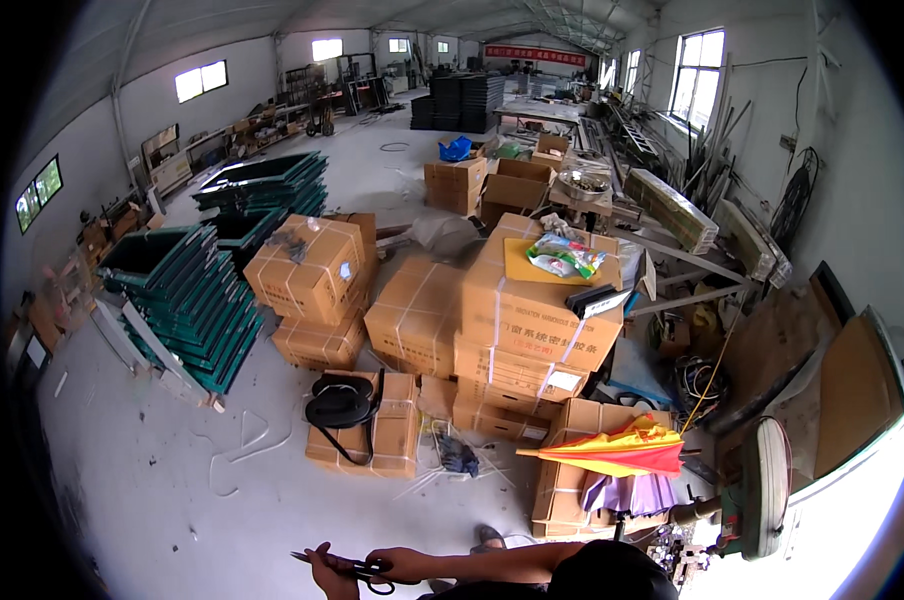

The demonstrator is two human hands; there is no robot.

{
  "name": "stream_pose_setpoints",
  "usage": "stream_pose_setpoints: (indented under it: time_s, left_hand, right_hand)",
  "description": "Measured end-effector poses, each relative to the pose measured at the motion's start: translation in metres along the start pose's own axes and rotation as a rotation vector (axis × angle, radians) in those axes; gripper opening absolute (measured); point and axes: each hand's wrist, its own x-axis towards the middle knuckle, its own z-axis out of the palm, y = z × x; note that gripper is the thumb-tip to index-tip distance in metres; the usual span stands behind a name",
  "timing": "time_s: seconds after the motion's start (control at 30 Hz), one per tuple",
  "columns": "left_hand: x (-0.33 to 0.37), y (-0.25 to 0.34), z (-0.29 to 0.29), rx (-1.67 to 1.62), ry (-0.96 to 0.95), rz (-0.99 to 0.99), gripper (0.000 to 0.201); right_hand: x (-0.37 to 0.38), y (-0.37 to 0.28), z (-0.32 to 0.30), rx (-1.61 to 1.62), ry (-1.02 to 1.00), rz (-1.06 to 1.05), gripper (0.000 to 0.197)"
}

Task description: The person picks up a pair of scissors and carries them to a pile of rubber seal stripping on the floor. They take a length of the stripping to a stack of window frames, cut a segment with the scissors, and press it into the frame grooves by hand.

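Right arm [502, 567] crosswise — hands [392, 563] gripping scissors [365, 570].

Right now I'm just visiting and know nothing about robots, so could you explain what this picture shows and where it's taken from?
There's no robot here: a person is working with bare hands. The wide, bent picture comes from a camera worn on their head, looking down and ahead. At the bottom are their left hand and right hand. Together they hold dark scissors, tips pointing left; each hand's exact grip is hard to make out. Ahead stand strapped cardboard boxes. On them lie a black bag, a colourful packet and, at the right, a folded red-and-yellow umbrella. Stacked green frames stand to the left.
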Motion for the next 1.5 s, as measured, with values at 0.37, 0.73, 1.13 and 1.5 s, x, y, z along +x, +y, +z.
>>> stream_pose_setpoints:
  time_s: [0.37, 0.73, 1.13, 1.5]
  left_hand:
    - [0.068, -0.064, 0.114, -0.121, -0.205, -0.190, 0.043]
    - [0.037, -0.051, 0.140, -0.183, 0.178, -0.251, 0.043]
    - [0.191, 0.027, -0.044, -0.474, 0.056, -0.141, 0.045]
    - [0.255, 0.244, -0.156, -0.361, 0.215, -0.110, 0.046]
  right_hand:
    - [-0.051, -0.023, -0.149, -0.140, 0.246, -0.010, 0.049]
    - [-0.016, -0.016, -0.156, -0.315, 0.020, -0.016, 0.037]
    - [0.179, -0.036, -0.072, -0.339, -0.121, -0.024, 0.031]
    - [0.352, 0.052, -0.042, -0.500, 0.275, 0.448, 0.045]
